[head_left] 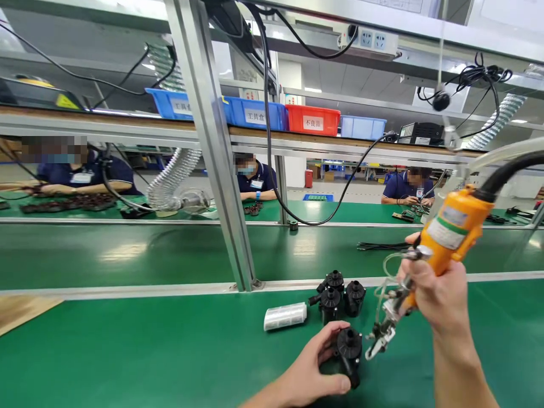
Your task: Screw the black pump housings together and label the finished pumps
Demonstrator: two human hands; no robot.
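My left hand (317, 365) curls its fingers and thumb around the left side of a small black pump (349, 347), which stands upright on the green mat. My right hand (440, 289) is wrapped around an orange power screwdriver (451, 232), tilted with its metal tip down and to the left. That tip (378, 343) is just right of the held pump, apart from it. Behind the pump, three similar black pumps (330, 303) stand close together. To their left lies a roll of clear film or labels (285, 316).
An aluminium post (216, 147) rises from the bench left of centre. Black cable (268, 141) loops down from the overhead frame. Blue bins and a red bin (313, 120) line the shelf. Cardboard (25, 311) lies at left. Several co-workers sit across the green benches.
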